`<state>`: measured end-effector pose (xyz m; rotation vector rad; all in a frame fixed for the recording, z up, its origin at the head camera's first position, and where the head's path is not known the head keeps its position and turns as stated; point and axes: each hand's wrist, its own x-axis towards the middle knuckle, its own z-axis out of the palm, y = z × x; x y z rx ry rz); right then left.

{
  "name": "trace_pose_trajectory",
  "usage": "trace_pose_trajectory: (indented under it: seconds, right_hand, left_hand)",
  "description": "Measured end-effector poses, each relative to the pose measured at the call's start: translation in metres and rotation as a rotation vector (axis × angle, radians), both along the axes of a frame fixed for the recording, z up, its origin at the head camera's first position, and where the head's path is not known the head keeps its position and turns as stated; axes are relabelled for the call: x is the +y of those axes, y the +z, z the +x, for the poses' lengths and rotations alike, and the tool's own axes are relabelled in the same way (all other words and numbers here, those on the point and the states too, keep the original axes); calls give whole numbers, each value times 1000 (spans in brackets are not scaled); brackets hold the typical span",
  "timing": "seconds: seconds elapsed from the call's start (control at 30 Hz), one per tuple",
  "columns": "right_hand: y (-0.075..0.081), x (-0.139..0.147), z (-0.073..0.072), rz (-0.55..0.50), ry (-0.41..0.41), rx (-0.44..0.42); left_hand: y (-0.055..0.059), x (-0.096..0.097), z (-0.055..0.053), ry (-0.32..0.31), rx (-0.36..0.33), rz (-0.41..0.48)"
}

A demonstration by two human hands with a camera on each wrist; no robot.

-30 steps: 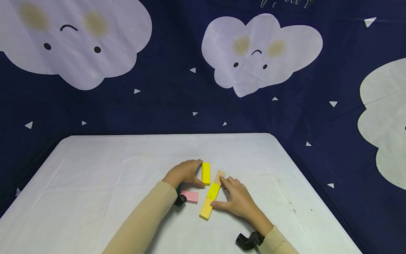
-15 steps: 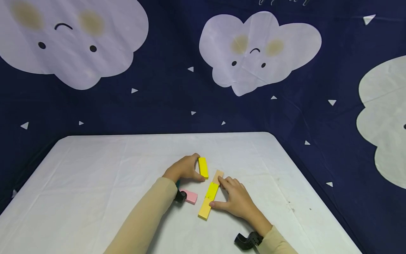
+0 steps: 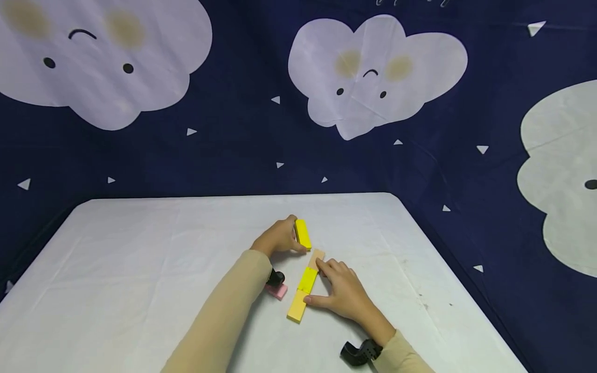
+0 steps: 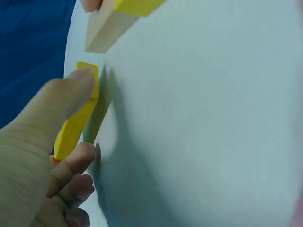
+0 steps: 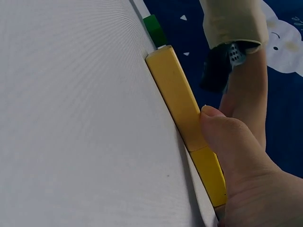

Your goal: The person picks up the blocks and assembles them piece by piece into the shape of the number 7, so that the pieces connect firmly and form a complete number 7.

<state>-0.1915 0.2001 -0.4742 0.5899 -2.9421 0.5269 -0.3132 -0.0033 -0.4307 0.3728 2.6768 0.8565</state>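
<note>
A dark navy-blue fabric backdrop (image 3: 242, 155), lightly wrinkled, fills the space behind and to both sides of a broad white table (image 3: 140, 311) with rounded far corners. Three big, pale, puffy printed clouds decorate the fabric: a large one at upper left (image 3: 102, 83), a whole one at upper centre (image 3: 373, 111), and one cut off at the right edge (image 3: 555, 166). The first two have upside-down faces. Small white printed triangles (image 3: 192, 132) are scattered between them. The table's surface shows faint creases and, toward the right, small dark specks (image 3: 450, 304). Soft light falls on it.
</note>
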Motion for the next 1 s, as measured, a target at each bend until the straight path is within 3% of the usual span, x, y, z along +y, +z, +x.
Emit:
trace_pose_trajectory:
  seconds: [0.33,0.57,0.7,1.0]
  right_hand:
    - [1,1,1,5,10,11]
    - [-1,1,1,0,16,18]
    - [-2,1,1,0,18,18]
    - [-2,2,0,11,23,35]
  left_hand:
    - [7,8,-1,-23,-56,-72]
    - [11,16,-2,-45,-45,-112]
    - [11,18,-3,-58,-28,-104]
    - [6,18,-3,-55,-88,-32]
